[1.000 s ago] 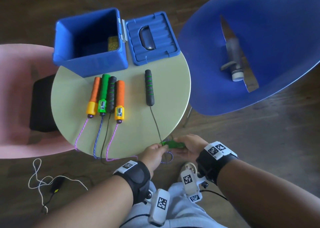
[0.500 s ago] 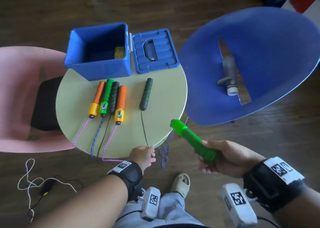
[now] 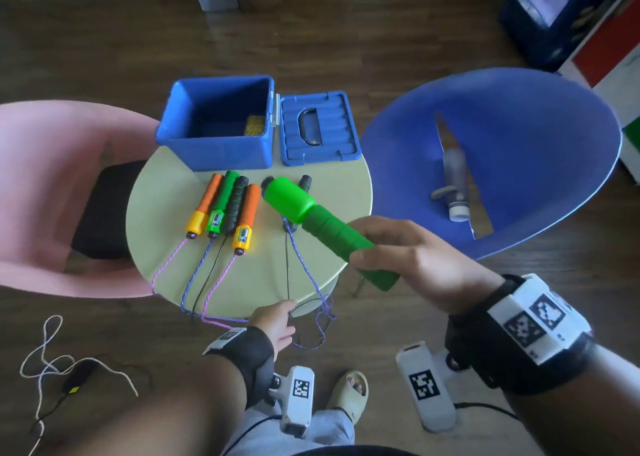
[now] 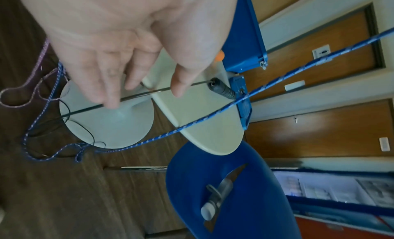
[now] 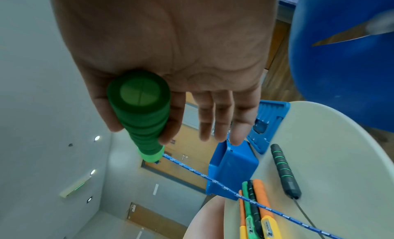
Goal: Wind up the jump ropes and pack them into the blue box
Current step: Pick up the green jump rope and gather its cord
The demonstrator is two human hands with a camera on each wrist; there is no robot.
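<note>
In the head view, the right hand (image 3: 412, 258) was raised above the round table (image 3: 325, 248), gripping a green handle (image 3: 325, 227) between thumb and index finger. A blue speckled rope (image 3: 304, 265) ran from that handle down over the table's near edge and lay in loops on the floor. The left hand (image 3: 277, 320) sat at the near edge of the table, fingers at a thin black cord (image 3: 287, 268) that led up to a black handle (image 3: 304, 182) lying on the table. 4 more handles (image 3: 225, 210) lay side by side to the left, their ropes hanging over the edge. The blue box (image 3: 221, 151) stood open at the far side of the table, its lid (image 3: 317, 128) lying flat just beside it on the right.

In the left wrist view, the thumb and fingers (image 4: 106, 84) were loosely extended, with the black cord crossing at the fingertips; I could not tell whether they pinched it.

In the right wrist view, the thumb and index finger curled around the green handle (image 5: 140, 114), while the other 3 fingers (image 5: 221, 118) were straight and free of it. The blue rope ran taut from the handle's tip.
</note>
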